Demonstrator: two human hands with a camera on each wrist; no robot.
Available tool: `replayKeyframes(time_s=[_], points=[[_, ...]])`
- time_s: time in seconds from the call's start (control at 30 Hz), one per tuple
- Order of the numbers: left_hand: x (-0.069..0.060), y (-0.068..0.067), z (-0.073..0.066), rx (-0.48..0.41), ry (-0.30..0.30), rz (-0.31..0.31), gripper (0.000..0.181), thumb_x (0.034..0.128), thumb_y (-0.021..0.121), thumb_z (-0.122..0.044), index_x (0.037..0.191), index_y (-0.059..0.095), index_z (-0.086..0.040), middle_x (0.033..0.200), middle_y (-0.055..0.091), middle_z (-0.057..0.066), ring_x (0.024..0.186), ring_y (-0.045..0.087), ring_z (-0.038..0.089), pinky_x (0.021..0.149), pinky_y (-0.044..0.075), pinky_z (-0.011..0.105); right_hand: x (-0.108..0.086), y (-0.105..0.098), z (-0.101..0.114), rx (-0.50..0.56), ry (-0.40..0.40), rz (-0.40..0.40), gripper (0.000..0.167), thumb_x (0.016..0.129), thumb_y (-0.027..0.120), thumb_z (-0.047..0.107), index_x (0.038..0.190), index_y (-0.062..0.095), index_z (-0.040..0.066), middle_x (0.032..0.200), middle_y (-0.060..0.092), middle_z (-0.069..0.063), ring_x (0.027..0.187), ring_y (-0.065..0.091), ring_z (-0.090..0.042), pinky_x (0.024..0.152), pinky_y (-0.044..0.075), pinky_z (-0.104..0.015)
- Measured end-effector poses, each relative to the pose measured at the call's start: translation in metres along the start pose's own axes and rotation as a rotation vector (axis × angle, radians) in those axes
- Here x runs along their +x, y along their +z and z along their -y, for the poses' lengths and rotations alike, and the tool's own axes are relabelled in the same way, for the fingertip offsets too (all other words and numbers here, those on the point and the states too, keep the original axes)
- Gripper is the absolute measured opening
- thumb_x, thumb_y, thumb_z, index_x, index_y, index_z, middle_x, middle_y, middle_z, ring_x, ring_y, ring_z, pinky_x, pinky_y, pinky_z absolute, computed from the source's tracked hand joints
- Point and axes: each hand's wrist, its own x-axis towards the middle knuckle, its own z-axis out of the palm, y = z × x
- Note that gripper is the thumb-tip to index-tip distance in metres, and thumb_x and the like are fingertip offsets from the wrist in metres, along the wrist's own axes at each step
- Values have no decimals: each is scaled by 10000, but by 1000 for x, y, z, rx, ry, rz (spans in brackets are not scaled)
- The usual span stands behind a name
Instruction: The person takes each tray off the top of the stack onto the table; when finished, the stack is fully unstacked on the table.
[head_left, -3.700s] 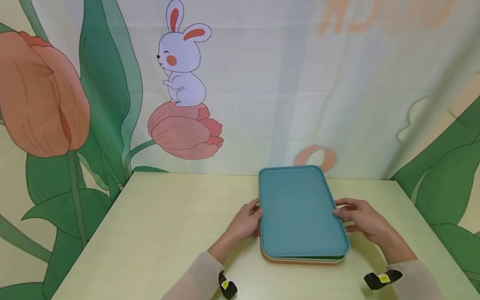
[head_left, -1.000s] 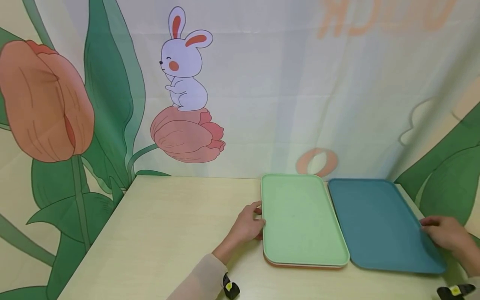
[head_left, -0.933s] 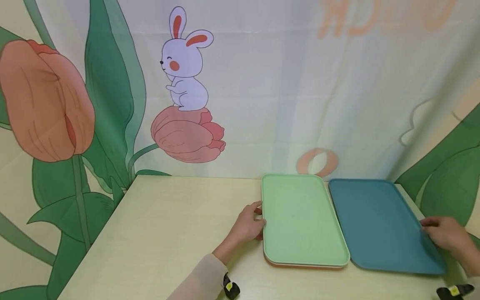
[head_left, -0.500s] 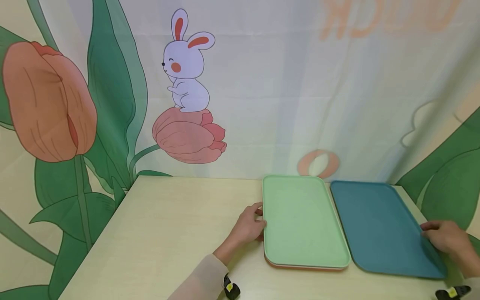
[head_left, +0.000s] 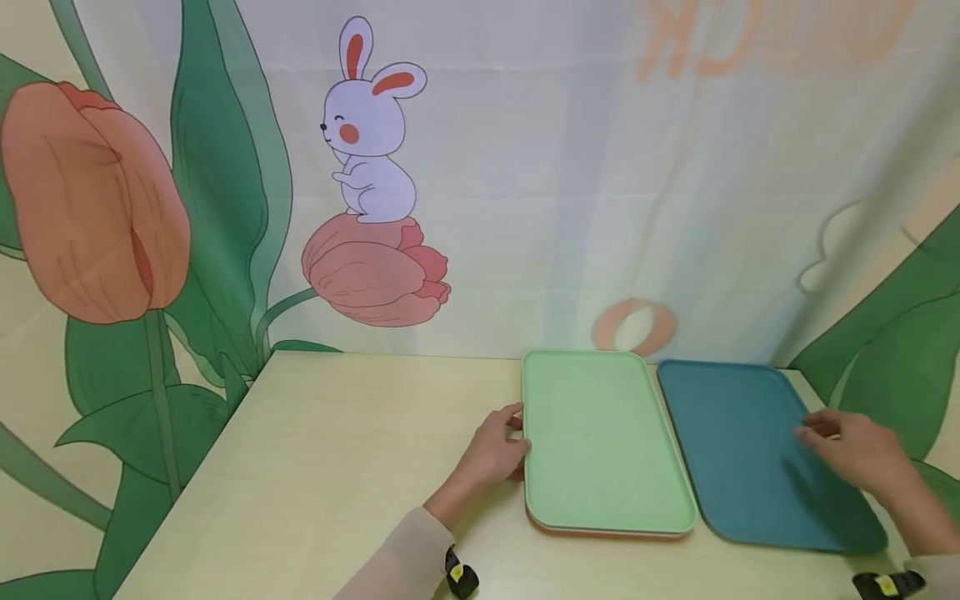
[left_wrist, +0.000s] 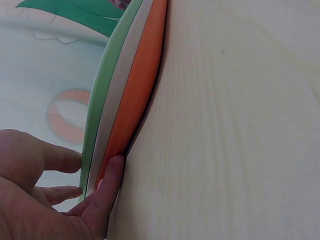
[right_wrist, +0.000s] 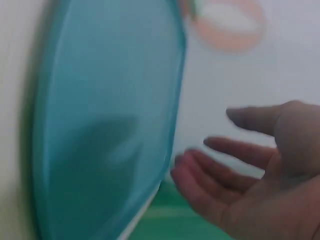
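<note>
A light green tray (head_left: pixel 607 442) tops a stack at the table's centre right; in the left wrist view a beige tray (left_wrist: pixel 118 85) and an orange tray (left_wrist: pixel 142 75) show beneath it. My left hand (head_left: pixel 491 450) holds the stack's left edge, its fingers and thumb at the rims. To the right of the stack a blue tray (head_left: pixel 757 458) lies on the table. My right hand (head_left: pixel 862 450) is above its right part, fingers relaxed and holding nothing; the right wrist view shows a gap between this hand (right_wrist: pixel 265 175) and the blue tray (right_wrist: pixel 110 115).
The pale wooden table (head_left: pixel 322 450) extends to the left of the stack. Behind it hangs a curtain (head_left: pixel 510 167) printed with a rabbit, tulips and leaves. Each wrist wears a black band, the left one (head_left: pixel 461 575) near the table's front.
The blue tray has gone from the top of the stack to its right side, uncovering the light green one. My right hand has let go of the blue tray and moved left above it.
</note>
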Motion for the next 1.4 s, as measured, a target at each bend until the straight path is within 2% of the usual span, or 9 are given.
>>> replayKeyframes(time_s=[0.17,0.2,0.33,0.5,0.7,0.87,1.0,1.17,1.4], points=[[0,-3,0,29,3,-6,631,995,643,-2,1593,444,-35,1370,557,216,996,698,261,610,641,359,-3,20,51,322,-104,151,605,1134,523,353,1496,469,-130,1367,587,-347,1116,674,-422,818,630,-427],[0,-3,0,24,3,-9,634,991,645,-3,1592,446,-37,1369,562,216,963,699,254,607,642,361,-3,27,60,345,-116,161,601,1127,543,352,1497,479,-118,1368,599,-326,1120,674,-401,817,632,-404],[2,-2,-1,13,13,-29,630,962,653,5,1568,483,-35,1339,580,214,864,674,218,592,641,373,0,50,89,358,-147,178,556,1099,608,325,1461,538,-91,1312,642,-264,1056,688,-325,769,628,-383],[4,1,-3,55,35,-63,614,918,625,25,1524,527,-6,1274,611,202,789,654,182,568,632,359,4,68,109,332,-182,142,481,1086,635,272,1408,589,-82,1226,664,-211,969,680,-263,707,605,-377],[7,7,-6,37,20,-64,598,901,600,47,1495,546,23,1265,611,194,740,660,176,539,625,360,8,78,114,321,-198,79,485,1081,646,250,1400,564,-106,1142,662,-175,938,672,-256,692,592,-380],[11,14,-8,13,11,-39,578,909,598,52,1485,550,29,1287,595,205,712,676,196,542,628,358,9,81,111,337,-151,49,452,1077,642,188,1403,543,-108,1139,638,-189,998,666,-327,715,601,-398],[12,17,-9,15,9,-38,569,913,606,52,1479,551,35,1280,599,199,680,683,211,535,625,357,8,82,105,384,-113,92,437,1076,612,122,1428,519,-120,1163,612,-209,1066,651,-371,772,621,-434],[11,18,-8,63,15,-43,558,911,619,32,1466,555,48,1283,620,207,685,687,208,541,620,337,12,82,98,458,-56,167,502,1087,602,140,1482,464,-137,1217,598,-219,1111,632,-362,817,620,-443],[8,18,-7,105,36,-23,538,917,734,14,1424,565,68,1266,614,191,737,705,175,580,622,327,15,84,94,457,-30,209,561,1094,601,174,1515,418,-148,1283,592,-243,1162,617,-387,846,616,-445]])
